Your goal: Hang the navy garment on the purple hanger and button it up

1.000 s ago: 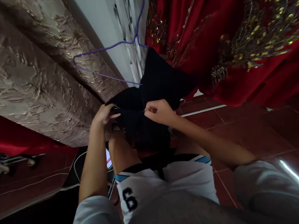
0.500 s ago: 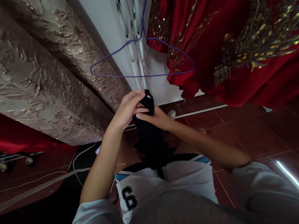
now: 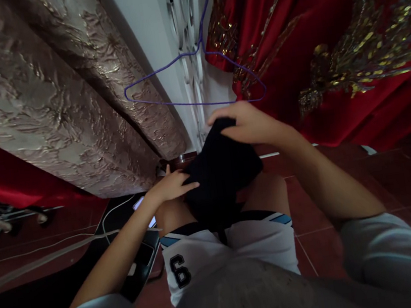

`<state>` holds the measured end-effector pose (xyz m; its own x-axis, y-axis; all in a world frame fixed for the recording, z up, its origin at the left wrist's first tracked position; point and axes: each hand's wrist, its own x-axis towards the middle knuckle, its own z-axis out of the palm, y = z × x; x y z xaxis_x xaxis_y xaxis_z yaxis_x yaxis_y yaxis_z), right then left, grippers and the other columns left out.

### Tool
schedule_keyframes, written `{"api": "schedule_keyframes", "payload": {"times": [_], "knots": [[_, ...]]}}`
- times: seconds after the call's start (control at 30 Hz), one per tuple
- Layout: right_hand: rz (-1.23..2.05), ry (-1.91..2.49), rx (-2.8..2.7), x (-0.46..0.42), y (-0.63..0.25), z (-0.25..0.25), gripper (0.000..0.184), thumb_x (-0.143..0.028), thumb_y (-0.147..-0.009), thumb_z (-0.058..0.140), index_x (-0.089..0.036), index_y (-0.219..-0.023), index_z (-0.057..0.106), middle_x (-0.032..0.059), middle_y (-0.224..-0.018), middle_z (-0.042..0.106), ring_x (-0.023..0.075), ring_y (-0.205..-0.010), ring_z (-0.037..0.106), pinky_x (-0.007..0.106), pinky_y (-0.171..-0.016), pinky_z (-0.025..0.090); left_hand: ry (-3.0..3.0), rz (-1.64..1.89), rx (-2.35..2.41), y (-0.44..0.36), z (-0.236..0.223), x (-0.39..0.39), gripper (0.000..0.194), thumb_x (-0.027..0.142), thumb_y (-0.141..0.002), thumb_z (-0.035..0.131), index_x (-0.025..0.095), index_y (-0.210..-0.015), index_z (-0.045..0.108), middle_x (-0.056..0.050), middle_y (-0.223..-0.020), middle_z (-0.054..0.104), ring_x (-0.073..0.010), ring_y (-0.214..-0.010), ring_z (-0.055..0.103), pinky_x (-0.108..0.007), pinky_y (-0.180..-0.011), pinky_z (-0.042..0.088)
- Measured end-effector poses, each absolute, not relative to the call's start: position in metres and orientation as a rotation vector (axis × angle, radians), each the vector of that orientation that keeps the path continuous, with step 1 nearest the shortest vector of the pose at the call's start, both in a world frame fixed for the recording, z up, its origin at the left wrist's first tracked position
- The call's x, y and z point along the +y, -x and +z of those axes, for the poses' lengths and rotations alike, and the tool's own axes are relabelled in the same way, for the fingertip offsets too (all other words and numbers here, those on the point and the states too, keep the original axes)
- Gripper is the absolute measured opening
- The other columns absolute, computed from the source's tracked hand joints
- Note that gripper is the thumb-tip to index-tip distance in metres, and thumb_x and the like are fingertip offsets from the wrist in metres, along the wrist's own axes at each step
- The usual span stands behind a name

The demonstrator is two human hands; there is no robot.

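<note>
A black garment [image 3: 220,177] hangs folded in front of my white shorts. My right hand [image 3: 249,125] is closed over its upper edge and lifts it, just below an empty purple wire hanger [image 3: 195,81] that hangs by the white wall. My left hand [image 3: 169,185] lies lower on the garment's left side, fingers pressed against the cloth.
Red fabric with gold embroidery [image 3: 330,39] hangs on the right. A beige embossed curtain [image 3: 52,99] hangs on the left. Below is a red tiled floor [image 3: 384,174]; a white cable [image 3: 43,250] and a phone [image 3: 141,203] lie near my left leg.
My hands were together at the top of the bunched garment. The right hand has risen toward the hanger with the cloth, and the left has dropped to the garment's side.
</note>
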<state>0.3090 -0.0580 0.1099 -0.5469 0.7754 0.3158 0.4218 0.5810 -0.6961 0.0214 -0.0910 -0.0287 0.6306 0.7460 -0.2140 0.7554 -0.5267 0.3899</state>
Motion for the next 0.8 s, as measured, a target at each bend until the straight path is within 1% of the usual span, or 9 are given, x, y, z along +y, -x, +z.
{"api": "schedule_keyframes", "payload": {"times": [0.07,0.13,0.2,0.27,0.37,0.43,0.5,0.6,0.8], "knots": [[0.616,0.984,-1.987,-0.036,-0.31,0.095,0.048,-0.011,-0.076,0.055,-0.019,-0.121,0.07,0.0063,-0.119,0.07,0.0233,-0.113,0.064,0.038,-0.103,0.049,-2.408,-0.006,1.297,-0.005,-0.029,-0.086,0.051,0.061,-0.097,0.051,0.015,-0.087,0.07,-0.012,-0.094,0.075,-0.0327,-0.1,0.07,-0.062,-0.114,0.032],[0.617,1.042,-1.836,-0.011,-0.306,0.073,0.052,-0.014,-0.081,0.053,-0.02,-0.132,0.064,0.0082,-0.126,0.068,0.0232,-0.117,0.063,0.039,-0.104,0.05,-2.385,0.151,1.397,0.01,-0.019,-0.078,0.048,0.056,-0.1,0.047,0.016,-0.086,0.068,-0.011,-0.088,0.074,-0.0273,-0.089,0.07,-0.044,-0.097,0.048],[0.72,1.096,-1.774,0.011,-0.3,0.048,0.044,-0.019,-0.086,0.051,-0.018,-0.128,0.064,0.0091,-0.119,0.069,0.0227,-0.11,0.065,0.039,-0.099,0.054,-2.389,0.285,1.472,0.021,-0.004,-0.07,0.05,0.054,-0.102,0.041,0.017,-0.078,0.063,-0.009,-0.078,0.07,-0.0218,-0.076,0.066,-0.033,-0.077,0.048],[0.803,1.117,-1.743,0.023,-0.298,0.029,0.031,-0.019,-0.086,0.052,-0.018,-0.112,0.068,0.0072,-0.103,0.07,0.0217,-0.098,0.066,0.038,-0.091,0.056,-2.434,0.295,1.564,0.029,0.01,-0.063,0.05,0.051,-0.102,0.04,0.018,-0.07,0.058,-0.008,-0.072,0.067,-0.0202,-0.069,0.061,-0.031,-0.071,0.045],[0.737,1.128,-1.672,0.018,-0.31,0.017,0.008,-0.017,-0.08,0.057,-0.02,-0.082,0.064,0.0013,-0.077,0.061,0.0187,-0.079,0.062,0.036,-0.08,0.056,-2.515,0.148,1.627,0.041,0.024,-0.056,0.047,0.047,-0.102,0.038,0.018,-0.071,0.059,-0.01,-0.076,0.068,-0.0231,-0.075,0.064,-0.035,-0.077,0.048],[0.65,1.125,-1.643,0.005,-0.326,0.021,0.009,-0.015,-0.077,0.06,-0.021,-0.07,0.058,-0.0013,-0.067,0.052,0.0159,-0.07,0.055,0.032,-0.073,0.053,-2.568,0.091,1.618,0.048,0.032,-0.054,0.045,0.045,-0.102,0.037,0.018,-0.081,0.065,-0.012,-0.09,0.072,-0.0278,-0.091,0.068,-0.04,-0.087,0.05],[0.597,1.108,-1.636,-0.01,-0.342,0.03,0.014,-0.015,-0.075,0.061,-0.02,-0.064,0.054,-0.0025,-0.063,0.047,0.0132,-0.063,0.049,0.029,-0.066,0.048,-2.62,0.153,1.614,0.051,0.043,-0.052,0.039,0.042,-0.103,0.039,0.019,-0.103,0.071,-0.013,-0.115,0.074,-0.032,-0.114,0.065,-0.047,-0.099,0.049],[0.582,1.093,-1.619,-0.025,-0.356,0.045,0.021,-0.02,-0.078,0.063,-0.019,-0.06,0.052,-0.0026,-0.06,0.044,0.0111,-0.058,0.043,0.027,-0.058,0.041,-2.633,0.523,1.67,0.043,0.067,-0.048,0.037,0.035,-0.103,0.043,0.022,-0.129,0.066,-0.01,-0.141,0.065,-0.0322,-0.131,0.059,-0.053,-0.111,0.045],[0.683,1.126,-1.605,-0.043,-0.343,0.055,0.02,-0.03,-0.086,0.064,-0.018,-0.069,0.06,-0.0002,-0.066,0.052,0.0132,-0.064,0.047,0.028,-0.06,0.041,-2.467,1.295,1.452,-0.013,0.111,-0.035,0.036,0.033,-0.108,0.039,0.023,-0.131,0.065,-0.006,-0.139,0.067,-0.0241,-0.132,0.061,-0.04,-0.116,0.045]]}}
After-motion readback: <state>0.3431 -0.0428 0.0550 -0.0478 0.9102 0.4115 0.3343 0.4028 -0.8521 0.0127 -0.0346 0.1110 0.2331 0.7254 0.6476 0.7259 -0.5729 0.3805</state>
